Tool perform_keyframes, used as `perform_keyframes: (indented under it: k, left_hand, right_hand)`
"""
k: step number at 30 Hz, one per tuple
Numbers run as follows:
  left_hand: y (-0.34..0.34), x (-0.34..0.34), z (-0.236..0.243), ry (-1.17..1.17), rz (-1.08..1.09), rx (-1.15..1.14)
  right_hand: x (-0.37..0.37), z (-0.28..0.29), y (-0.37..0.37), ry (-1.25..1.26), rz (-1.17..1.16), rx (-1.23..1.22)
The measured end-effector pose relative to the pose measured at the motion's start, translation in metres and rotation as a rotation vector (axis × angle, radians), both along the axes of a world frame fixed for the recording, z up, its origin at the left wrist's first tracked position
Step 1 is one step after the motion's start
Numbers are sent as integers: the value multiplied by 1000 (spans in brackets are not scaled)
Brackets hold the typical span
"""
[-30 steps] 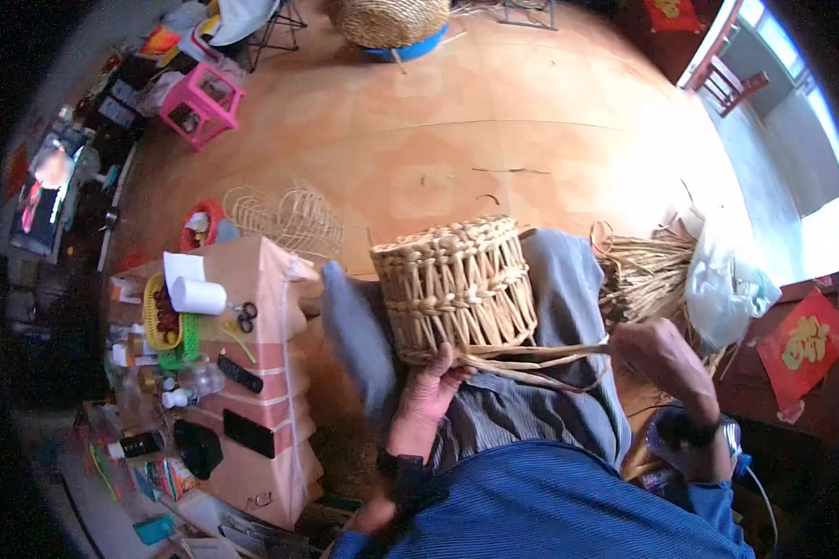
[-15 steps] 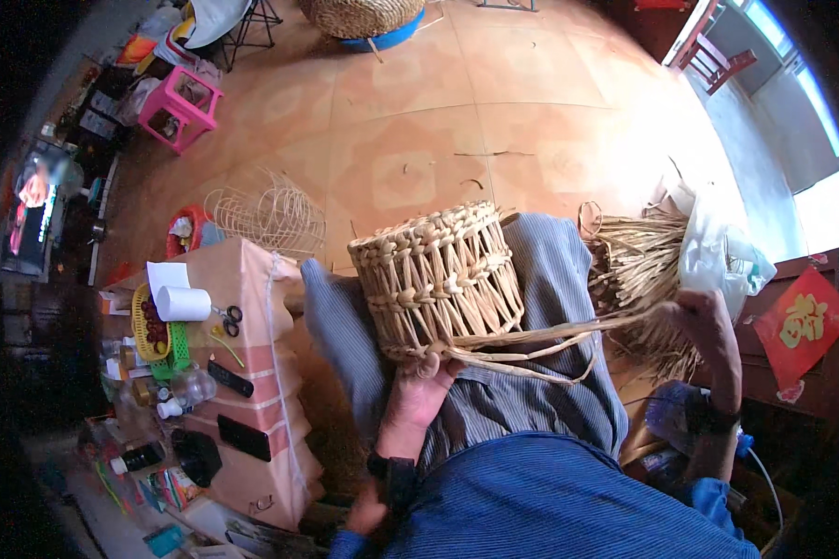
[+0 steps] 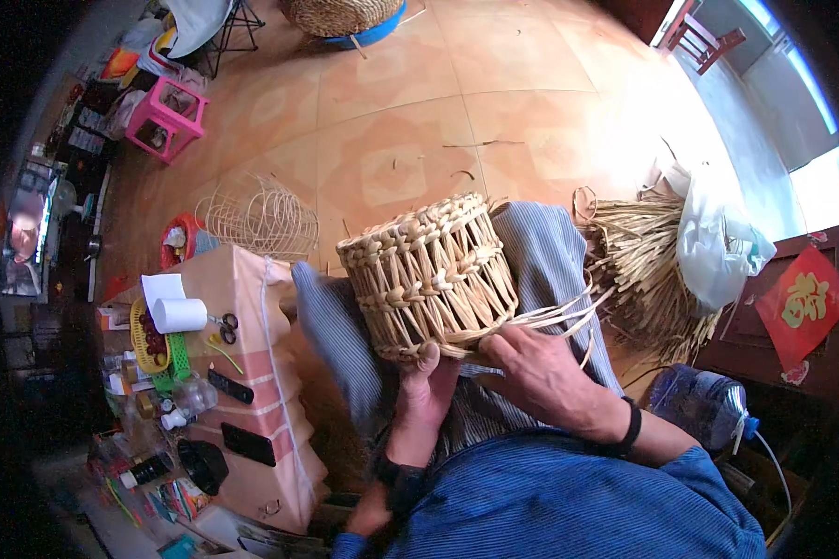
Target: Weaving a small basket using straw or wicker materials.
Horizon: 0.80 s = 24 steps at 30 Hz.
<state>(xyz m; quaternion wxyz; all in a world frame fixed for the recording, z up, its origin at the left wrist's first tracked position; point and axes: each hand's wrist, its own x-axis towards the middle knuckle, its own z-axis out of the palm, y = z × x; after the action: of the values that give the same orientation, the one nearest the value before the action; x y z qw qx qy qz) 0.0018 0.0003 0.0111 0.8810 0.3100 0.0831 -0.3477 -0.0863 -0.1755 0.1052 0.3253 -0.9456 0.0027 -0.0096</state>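
Observation:
A woven straw basket (image 3: 429,279) with open, upright slats and braided bands rests tilted on my lap, over the grey striped cloth (image 3: 541,247). My left hand (image 3: 426,387) grips its near edge from below, thumb pressed on the rim. Right beside it, my right hand (image 3: 541,368) is closed at the same edge, fingers bent around straw strands (image 3: 573,312). The loose ends of these strands fan out to the right above my knuckles. My right fingertips are partly hidden behind the hand.
On my left stands a cloth-covered table (image 3: 252,317) with a paper roll (image 3: 179,315), scissors (image 3: 224,326), a phone (image 3: 248,444) and bottles. A straw bundle (image 3: 634,256) lies at right beside a plastic bag (image 3: 713,242). A pink stool (image 3: 166,119) stands far left.
My right hand has come in from the far right, where it held the strands stretched out, to the basket's near edge. My left hand stays on the rim.

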Motion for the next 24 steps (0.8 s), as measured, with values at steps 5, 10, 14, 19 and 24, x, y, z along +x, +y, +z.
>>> perform_keyframes:
  k: [5,10,14,19,24]
  left_hand:
    - [3,2,-1,167,-50,37]
    - [17,7,-27,183,-103,26]
    - [11,4,-17,101,-104,51]
    - [-6,6,-15,-903,-193,785]
    - [3,6,-25,-1105,-298,984]
  right_hand:
    - [5,-8,11,52,-43,142]
    - [11,1,17,69,24,66]
    - [28,23,7,10,108,-78]
    - [55,15,-19,-92,51,-140]
    - [57,2,-17,-42,45,-159]
